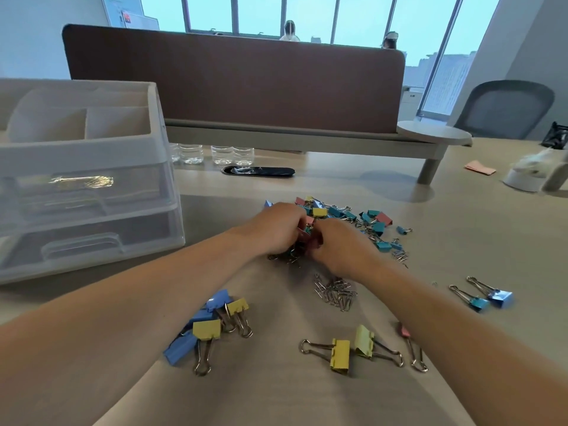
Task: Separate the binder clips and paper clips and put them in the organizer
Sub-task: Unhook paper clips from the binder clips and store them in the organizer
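Note:
A mixed heap of small coloured binder clips and silver paper clips lies mid-table. My left hand and my right hand meet over its near side, fingers curled into the clips; small pink and teal binder clips show between them. A loose bunch of paper clips lies just nearer. Large blue and yellow binder clips sit near left, two yellow ones near centre, two blue ones at right. The translucent white organizer stands at left, drawers closed.
A brown desk divider on a raised shelf runs across the back. Clear plastic cups stand under it, beside a black cable port. A white round object and pink paper lie far right. A grey chair stands behind.

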